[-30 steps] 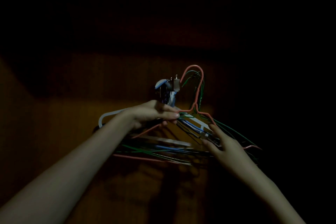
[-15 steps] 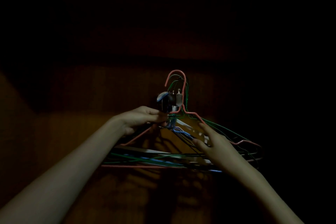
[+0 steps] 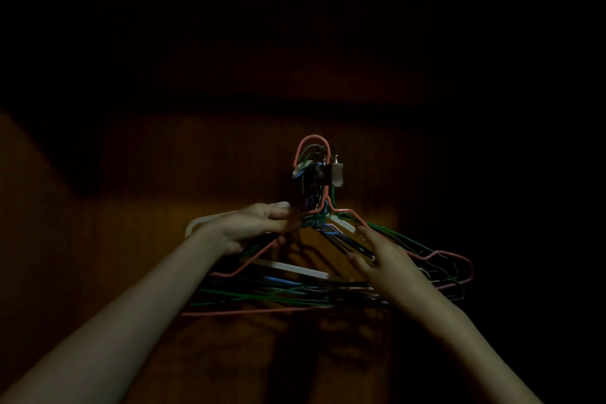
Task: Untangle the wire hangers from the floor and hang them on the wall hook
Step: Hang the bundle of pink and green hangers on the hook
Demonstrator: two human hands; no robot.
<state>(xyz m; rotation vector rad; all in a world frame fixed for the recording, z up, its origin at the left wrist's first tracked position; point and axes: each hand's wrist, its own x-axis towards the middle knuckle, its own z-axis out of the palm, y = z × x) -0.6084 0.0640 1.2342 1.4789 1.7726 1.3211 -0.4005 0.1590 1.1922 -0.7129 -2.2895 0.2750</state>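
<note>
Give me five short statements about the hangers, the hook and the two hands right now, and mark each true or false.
1. The pink hanger has its top loop over the wall hook. True.
2. All the hangers are pink. False: green hangers and a white hanger hang there too.
3. The left hand holds the bundle just below the hook. True.
4. The right hand is a closed fist. False: its fingers are straight.
5. The hangers lie on the floor. False: they hang against the wooden wall.

One head-worn wide-angle view looks forward along both arms, close up to a dim wooden wall (image 3: 137, 239).
</note>
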